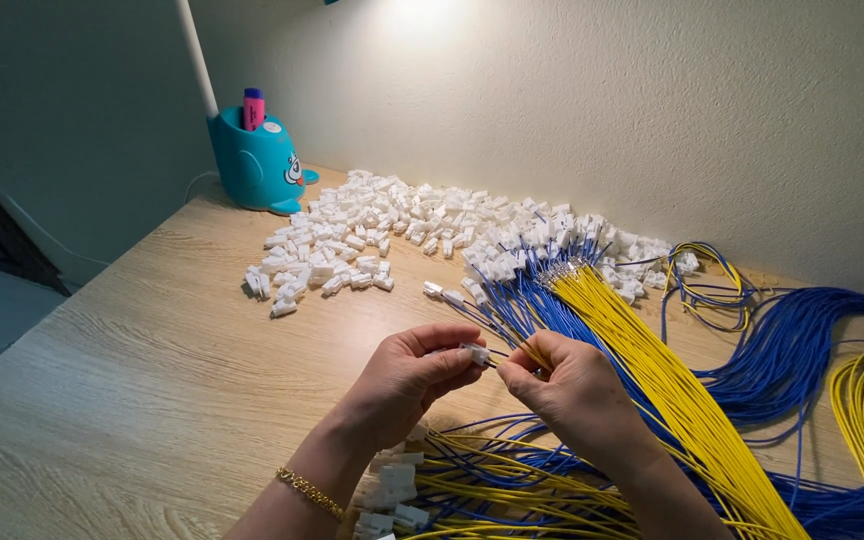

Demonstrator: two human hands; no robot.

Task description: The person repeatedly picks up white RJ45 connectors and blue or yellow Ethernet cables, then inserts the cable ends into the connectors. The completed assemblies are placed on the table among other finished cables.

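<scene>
We pinch a white connector [474,352] in our left hand [407,385] while our right hand [572,395] grips a wire [512,352] at it, finished leads [452,480] lying below our wrists, a big heap of loose housings [372,225] left on the surface [132,400].

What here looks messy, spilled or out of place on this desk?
Nothing looks damaged. The white plastic plugs lie in a loose heap, and the blue wires and yellow wires sprawl in tangled loops. The left hand pinches one plug; the right hand holds a wire.
</scene>
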